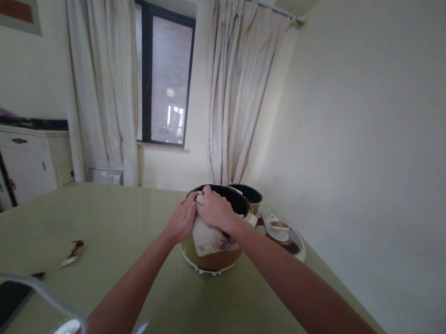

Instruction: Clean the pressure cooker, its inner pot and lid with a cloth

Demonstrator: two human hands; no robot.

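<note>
A pale cloth (211, 239) with dark stains hangs over the near side of a round cooker body (217, 262). This body has a tan outside, a dark inside and a white base ring. My right hand (215, 208) is closed on the top of the cloth at the rim. Beside it on the left, my left hand (184, 219) is closed around the cloth's upper edge, its fingers against the rim. The two hands nearly touch. The cloth and hands hide part of the rim.
Behind the cooker body stands a dark-lined pot (248, 193). A round lid (279, 230) with a white handle lies at right. On the green tabletop (121, 221) are a torn wrapper (75, 251) and a black phone (1, 302), with a pale cable (45, 292) crossing in front.
</note>
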